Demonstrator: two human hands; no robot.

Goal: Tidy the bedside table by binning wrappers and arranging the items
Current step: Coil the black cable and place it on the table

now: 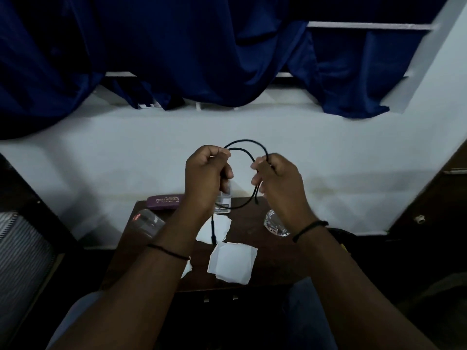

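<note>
The purple spectacle case (pixel 163 201) at the back left of the bedside table (pixel 265 271) carries pale lettering that reads "PRINCE OPTICALS" — a smaller line beneath it is too blurred to make out. A small packet (pixel 222 210) behind the hands shows what looks like "OPEN" on a dark strip. The red label on the glass (pixel 275 223) cannot be read.

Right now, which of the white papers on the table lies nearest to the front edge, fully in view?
The square white paper at centre front. The other white paper lies farther back, with the black cable end hanging over it.
</note>
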